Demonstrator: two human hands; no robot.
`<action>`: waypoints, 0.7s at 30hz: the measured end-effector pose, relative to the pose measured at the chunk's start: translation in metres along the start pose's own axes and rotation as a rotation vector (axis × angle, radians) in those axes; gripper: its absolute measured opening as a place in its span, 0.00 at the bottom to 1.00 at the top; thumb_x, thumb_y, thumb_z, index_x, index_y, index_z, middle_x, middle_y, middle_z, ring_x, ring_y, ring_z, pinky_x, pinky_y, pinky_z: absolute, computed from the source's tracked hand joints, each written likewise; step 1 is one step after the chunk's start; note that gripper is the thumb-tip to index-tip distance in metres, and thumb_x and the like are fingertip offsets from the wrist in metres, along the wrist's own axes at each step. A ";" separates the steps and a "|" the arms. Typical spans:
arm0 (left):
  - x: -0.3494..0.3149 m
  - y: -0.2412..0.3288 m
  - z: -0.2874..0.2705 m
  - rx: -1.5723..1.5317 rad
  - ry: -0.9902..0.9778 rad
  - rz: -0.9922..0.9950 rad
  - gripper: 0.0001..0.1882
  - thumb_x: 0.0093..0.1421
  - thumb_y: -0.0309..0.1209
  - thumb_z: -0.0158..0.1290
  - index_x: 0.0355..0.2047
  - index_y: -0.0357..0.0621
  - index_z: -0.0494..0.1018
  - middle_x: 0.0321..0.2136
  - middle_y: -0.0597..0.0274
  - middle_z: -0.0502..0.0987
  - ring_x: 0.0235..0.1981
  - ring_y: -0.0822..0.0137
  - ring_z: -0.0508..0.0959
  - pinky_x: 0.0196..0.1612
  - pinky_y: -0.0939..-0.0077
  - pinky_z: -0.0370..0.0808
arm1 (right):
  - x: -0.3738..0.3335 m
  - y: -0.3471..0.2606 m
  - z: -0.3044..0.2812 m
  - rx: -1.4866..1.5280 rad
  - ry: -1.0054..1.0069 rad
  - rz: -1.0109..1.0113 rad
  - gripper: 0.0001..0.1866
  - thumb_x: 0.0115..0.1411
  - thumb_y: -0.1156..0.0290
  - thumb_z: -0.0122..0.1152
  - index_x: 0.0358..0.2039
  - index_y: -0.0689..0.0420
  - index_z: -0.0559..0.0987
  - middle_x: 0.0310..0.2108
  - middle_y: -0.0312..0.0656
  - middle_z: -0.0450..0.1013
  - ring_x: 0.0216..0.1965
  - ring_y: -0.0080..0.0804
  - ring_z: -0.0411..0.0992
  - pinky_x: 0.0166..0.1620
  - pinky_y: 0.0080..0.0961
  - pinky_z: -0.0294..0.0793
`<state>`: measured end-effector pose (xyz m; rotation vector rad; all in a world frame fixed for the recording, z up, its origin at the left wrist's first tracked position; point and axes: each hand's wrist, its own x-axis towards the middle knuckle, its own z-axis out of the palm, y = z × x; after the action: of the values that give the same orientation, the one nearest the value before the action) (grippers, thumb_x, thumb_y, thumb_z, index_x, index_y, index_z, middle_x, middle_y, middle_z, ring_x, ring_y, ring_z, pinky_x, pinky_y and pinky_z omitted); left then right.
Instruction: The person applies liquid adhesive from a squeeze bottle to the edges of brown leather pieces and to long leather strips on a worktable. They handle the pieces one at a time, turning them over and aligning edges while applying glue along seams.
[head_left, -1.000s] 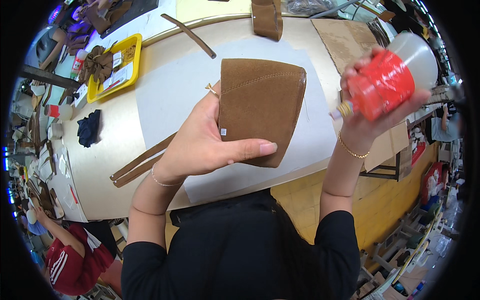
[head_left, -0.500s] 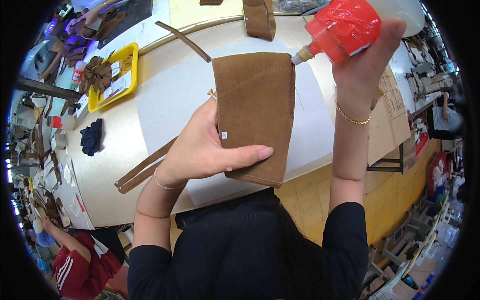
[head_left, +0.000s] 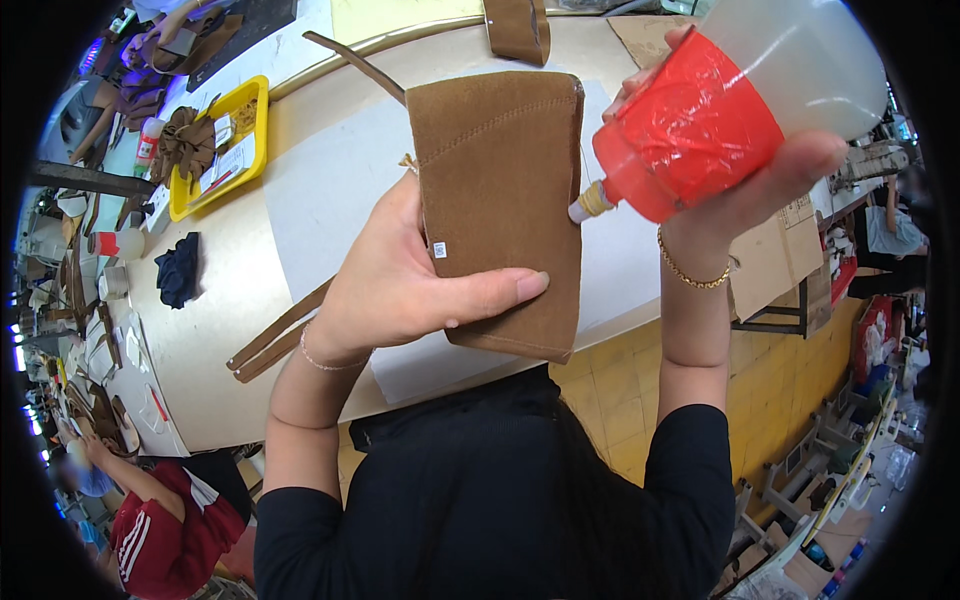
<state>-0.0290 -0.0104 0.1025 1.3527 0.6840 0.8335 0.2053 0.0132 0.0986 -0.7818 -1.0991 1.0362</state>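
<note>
My left hand (head_left: 400,285) grips a brown suede boot-shaft piece (head_left: 505,190) from its left side, thumb lying across the front near the lower end. A stitched seam curves over its upper part, and a small white label sits by its left edge. My right hand (head_left: 735,190) is wrapped round a squeeze bottle (head_left: 700,125) with a red-taped lower part and a translucent body, held nozzle down. The pale nozzle tip, wound with yellowish bands, meets the piece's right edge about midway down. Whether liquid comes out cannot be seen.
White paper (head_left: 330,190) covers part of the table. Brown strips (head_left: 280,325) lie to the left, beside a dark blue cloth (head_left: 178,270) and a yellow tray (head_left: 262,150). Another brown piece (head_left: 518,30) lies at the far edge. Cardboard (head_left: 775,265) stands right; a person in red (head_left: 180,520) works lower left.
The bottle's nozzle has moved down along the piece's right edge, from near its top corner to about midway. The piece has shifted slightly up and left in my left hand.
</note>
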 end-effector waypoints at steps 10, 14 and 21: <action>0.000 0.001 0.002 -0.029 0.051 -0.012 0.33 0.48 0.25 0.65 0.52 0.34 0.63 0.43 0.58 0.75 0.45 0.70 0.75 0.49 0.74 0.72 | -0.017 -0.009 0.016 0.423 -0.323 -0.042 0.63 0.33 0.17 0.50 0.50 0.67 0.64 0.37 0.51 0.73 0.38 0.41 0.76 0.36 0.34 0.81; 0.002 0.000 0.002 -0.006 0.055 0.022 0.33 0.47 0.25 0.65 0.53 0.35 0.63 0.43 0.58 0.75 0.45 0.69 0.75 0.49 0.74 0.72 | -0.020 -0.009 0.018 0.430 -0.373 -0.059 0.64 0.30 0.18 0.53 0.50 0.68 0.64 0.36 0.53 0.73 0.37 0.43 0.76 0.36 0.34 0.80; 0.005 -0.002 0.003 -0.026 0.075 0.019 0.34 0.47 0.26 0.65 0.53 0.34 0.62 0.43 0.57 0.75 0.44 0.68 0.75 0.49 0.73 0.72 | -0.023 -0.005 0.009 0.347 -0.476 -0.081 0.65 0.27 0.18 0.56 0.49 0.69 0.64 0.34 0.54 0.73 0.35 0.45 0.77 0.35 0.33 0.80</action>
<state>-0.0237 -0.0077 0.1012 1.3111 0.7176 0.9093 0.1961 -0.0097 0.0983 -0.2113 -1.2886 1.3373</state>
